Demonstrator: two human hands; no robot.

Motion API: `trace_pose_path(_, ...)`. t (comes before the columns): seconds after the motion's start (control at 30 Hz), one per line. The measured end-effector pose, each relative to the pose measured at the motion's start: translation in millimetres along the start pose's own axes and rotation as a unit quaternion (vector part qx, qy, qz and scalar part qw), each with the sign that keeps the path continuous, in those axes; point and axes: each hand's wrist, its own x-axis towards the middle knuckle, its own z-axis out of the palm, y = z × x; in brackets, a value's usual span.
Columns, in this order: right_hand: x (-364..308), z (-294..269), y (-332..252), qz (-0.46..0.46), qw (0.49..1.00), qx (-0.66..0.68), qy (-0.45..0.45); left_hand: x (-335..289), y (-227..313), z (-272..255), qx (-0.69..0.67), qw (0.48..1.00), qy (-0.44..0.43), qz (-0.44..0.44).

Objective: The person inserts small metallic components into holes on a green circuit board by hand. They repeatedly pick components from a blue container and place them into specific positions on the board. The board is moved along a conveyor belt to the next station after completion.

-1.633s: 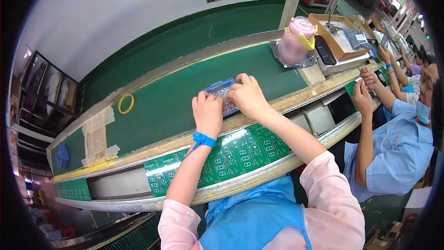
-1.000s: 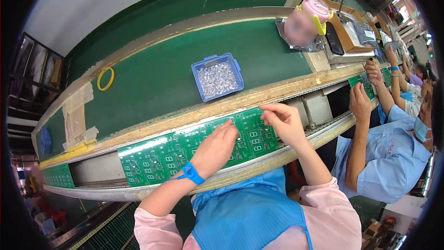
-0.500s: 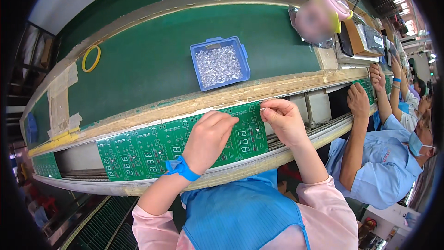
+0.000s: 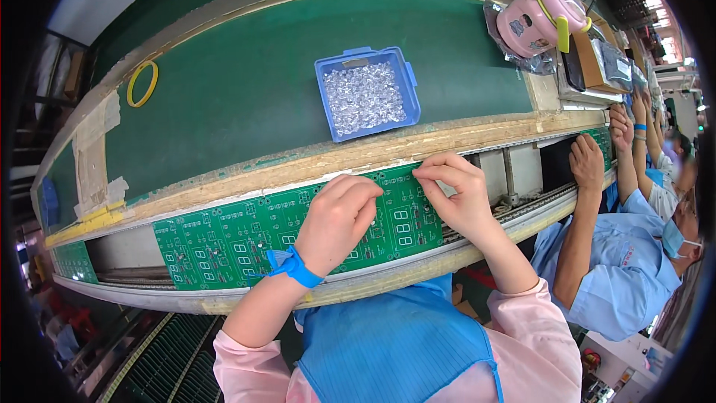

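A row of green printed circuit boards (image 4: 216, 227) with white digit displays lies along the rail in front of me. My left hand (image 4: 337, 220), with a blue wrist strap (image 4: 294, 267), rests over these boards, its thumb and fingertips pinched together. Whatever the left fingertips hold, if anything, is hidden. At the far edge of the rightmost board, my right hand (image 4: 456, 195) pinches thumb and forefinger together, too small a gap to show what is between them. Beyond the rail, a blue bin (image 4: 377, 131) holds many small clear components (image 4: 365, 97).
A worn wooden ledge (image 4: 246, 173) separates the rail from the green tabletop. On that top lie a yellow ring (image 4: 142, 83) and, at far right, a pink container (image 4: 533, 24) with a green handle. To my right a co-worker in a light blue shirt (image 4: 608, 265) reaches over the same line.
My right hand's pinched fingertips have come down to the far right corner of the board; a small shiny piece showed between them before. The left hand has barely moved. The view has shifted slightly.
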Motion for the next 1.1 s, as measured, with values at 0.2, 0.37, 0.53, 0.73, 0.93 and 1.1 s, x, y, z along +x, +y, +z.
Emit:
trace_pose_path(0.2,0,2,-1,0.05,0.997,0.053,-0.011,3,6,-14,0.053,0.997,-0.039,-0.049)
trace_pose_path(0.37,-3,13,4,0.078,0.992,0.101,-0.005,3,6,-24,0.031,0.996,-0.033,-0.081)
trace_pose_path(0.53,0,17,0,0.084,0.991,0.106,-0.02,-1,1,-30,0.041,0.995,-0.055,-0.067)
trace_pose_path(0.73,4,17,-3,0.066,0.993,0.09,-0.047,-2,9,-34,0.001,0.986,-0.047,-0.16)
trace_pose_path(0.93,10,17,-9,0.039,0.995,0.056,-0.079,-10,6,-32,-0.021,0.997,0.029,-0.07)
trace_pose_path(1.1,12,19,-14,0.009,0.996,0.004,-0.088,-11,3,-29,-0.038,0.995,0.038,-0.085)
